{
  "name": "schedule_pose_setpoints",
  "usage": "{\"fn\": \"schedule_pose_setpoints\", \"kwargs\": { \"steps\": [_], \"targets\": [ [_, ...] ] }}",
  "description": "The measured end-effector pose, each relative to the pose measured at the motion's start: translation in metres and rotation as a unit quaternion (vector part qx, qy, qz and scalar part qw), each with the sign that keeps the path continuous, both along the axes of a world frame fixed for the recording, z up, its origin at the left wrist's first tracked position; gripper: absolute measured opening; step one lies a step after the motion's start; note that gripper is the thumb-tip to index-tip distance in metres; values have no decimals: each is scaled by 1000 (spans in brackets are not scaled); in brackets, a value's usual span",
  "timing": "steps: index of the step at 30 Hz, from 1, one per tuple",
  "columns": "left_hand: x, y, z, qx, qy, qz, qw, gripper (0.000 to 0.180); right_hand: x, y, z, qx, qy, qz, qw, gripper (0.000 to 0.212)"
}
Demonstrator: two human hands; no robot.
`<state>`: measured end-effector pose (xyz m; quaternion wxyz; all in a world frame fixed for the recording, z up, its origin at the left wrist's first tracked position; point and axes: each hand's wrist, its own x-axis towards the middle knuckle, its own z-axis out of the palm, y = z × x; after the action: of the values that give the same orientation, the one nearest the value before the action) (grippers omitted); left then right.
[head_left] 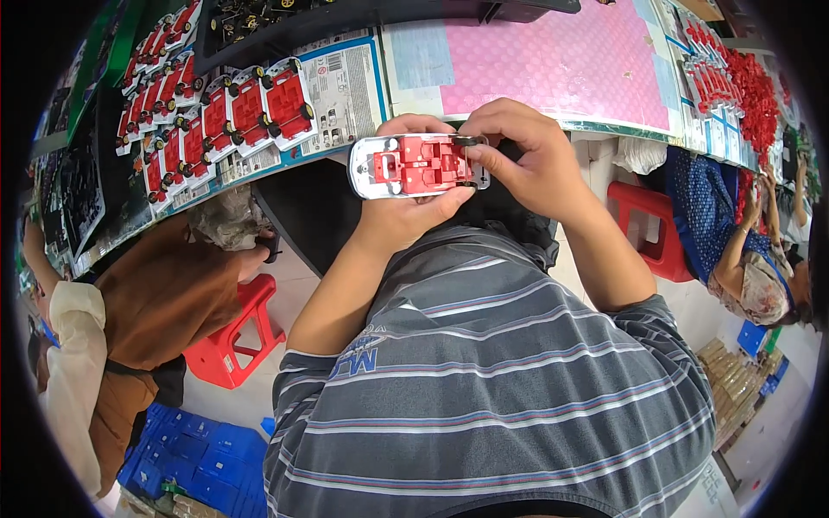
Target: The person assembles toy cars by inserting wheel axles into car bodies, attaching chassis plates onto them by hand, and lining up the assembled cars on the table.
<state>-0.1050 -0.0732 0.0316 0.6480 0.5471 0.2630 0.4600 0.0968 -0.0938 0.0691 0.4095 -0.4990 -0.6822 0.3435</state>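
A toy car body (423,164), white outside with red parts showing, is held level in front of my chest, near the table's edge. My left hand (406,207) grips it from below, thumb along the near side and fingers behind the far side. At the car's right end, my right hand (527,155) pinches a black wheel (471,141) between thumb and forefinger, against the body. Another dark wheel shows at the near right corner; no wheels are visible at the left end.
Rows of red-and-white toy cars (250,112) with black wheels lie on printed cardboard (345,82) at left. Behind them stands a black bin (380,22) holding wheels. Pink bubble wrap (553,65) covers the table ahead. Co-workers sit either side, near red stools (233,337).
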Motion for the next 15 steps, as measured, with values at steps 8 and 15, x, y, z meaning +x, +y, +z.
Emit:
{"fn": "schedule_pose_setpoints", "kwargs": {
  "steps": [8,15],
  "targets": [
    [-1,-10,4,-15,3,14,1000,75,-1,-2,8,30,-34,11,999,21],
    [-7,-9,4,31,23,-2,999,74,1,1,6,76,-22,59,995,20]
  ]
}}
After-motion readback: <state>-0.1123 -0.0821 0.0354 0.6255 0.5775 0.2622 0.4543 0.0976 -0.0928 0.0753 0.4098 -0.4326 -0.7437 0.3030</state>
